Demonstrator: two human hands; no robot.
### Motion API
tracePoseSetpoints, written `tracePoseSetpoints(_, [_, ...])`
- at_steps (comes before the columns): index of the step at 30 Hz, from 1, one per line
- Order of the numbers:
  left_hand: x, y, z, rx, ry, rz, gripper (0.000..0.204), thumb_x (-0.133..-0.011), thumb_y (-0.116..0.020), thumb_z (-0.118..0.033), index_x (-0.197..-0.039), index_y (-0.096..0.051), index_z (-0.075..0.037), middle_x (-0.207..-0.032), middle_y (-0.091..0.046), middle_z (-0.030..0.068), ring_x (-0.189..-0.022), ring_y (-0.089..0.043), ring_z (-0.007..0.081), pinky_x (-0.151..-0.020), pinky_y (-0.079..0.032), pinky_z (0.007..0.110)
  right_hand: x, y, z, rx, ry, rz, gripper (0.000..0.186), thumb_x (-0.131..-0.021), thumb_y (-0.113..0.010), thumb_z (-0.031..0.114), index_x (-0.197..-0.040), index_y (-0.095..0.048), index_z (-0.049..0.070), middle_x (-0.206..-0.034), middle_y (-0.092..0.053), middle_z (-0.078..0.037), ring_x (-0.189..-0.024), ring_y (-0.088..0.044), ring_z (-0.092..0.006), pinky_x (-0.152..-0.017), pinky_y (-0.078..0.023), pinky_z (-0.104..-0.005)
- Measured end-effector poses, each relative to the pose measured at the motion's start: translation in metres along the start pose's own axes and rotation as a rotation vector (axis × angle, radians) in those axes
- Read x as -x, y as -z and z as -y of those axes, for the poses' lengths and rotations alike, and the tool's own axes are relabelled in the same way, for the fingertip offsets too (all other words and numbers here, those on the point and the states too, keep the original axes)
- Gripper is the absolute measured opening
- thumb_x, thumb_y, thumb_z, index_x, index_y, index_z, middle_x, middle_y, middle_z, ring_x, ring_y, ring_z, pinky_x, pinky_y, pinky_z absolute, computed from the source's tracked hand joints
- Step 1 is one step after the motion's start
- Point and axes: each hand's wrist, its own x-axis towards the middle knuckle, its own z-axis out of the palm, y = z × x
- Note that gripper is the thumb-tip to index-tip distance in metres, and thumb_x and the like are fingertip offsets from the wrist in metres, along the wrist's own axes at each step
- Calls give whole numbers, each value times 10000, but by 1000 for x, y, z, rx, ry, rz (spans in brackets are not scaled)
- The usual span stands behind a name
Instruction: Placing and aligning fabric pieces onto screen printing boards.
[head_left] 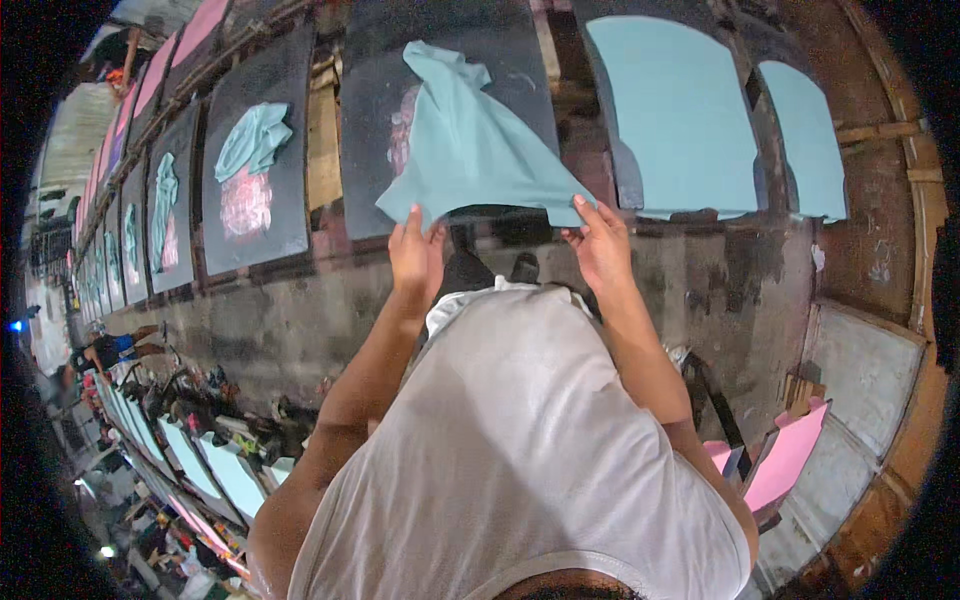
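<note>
A light teal fabric piece (465, 150) is stretched along its near edge between my two hands. My left hand (415, 252) pinches that edge near its left corner, and my right hand (602, 245) grips the right corner between thumb and fingers. The far part of the cloth lies bunched and creased on a dark board (375, 60), partly over a pinkish smeared patch (400, 130). To the right, another teal fabric piece (680, 120) lies flat on its board, with a smaller-looking flat teal piece (805, 140) beyond it.
Leftward runs a row of dark boards; one bears a crumpled teal cloth (252, 138) above a pink smear (246, 205). Behind me stands another row with pale teal pieces (232, 470) and a pink piece (787, 458). Another person (115, 350) is at the far left. Concrete floor (270, 310) separates the rows.
</note>
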Motion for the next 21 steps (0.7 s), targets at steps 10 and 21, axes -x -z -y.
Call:
tracePoseSetpoints(10, [-5, 105, 41, -110, 227, 71, 199, -917, -603, -106, -1105, -539, -97, -966, -556, -4, -853, -513, 135, -718, -401, 297, -14, 48, -55, 52, -369, -92, 222, -883, -660, 167, -1066, -572, 78, -1001, -609, -39, -875, -580, -159, -789, -519, -344])
tracePoseSetpoints(21, [-25, 111, 35, 115, 305, -25, 264, -895, -675, -235, -1049, -564, -51, -911, -602, 37, -876, -606, 203, -729, -515, 273, -43, 73, -74, -418, -390, -111, 205, -843, -626, 25, -1012, -537, -48, -1046, -568, -152, -955, -609, -234, -787, -604, -326])
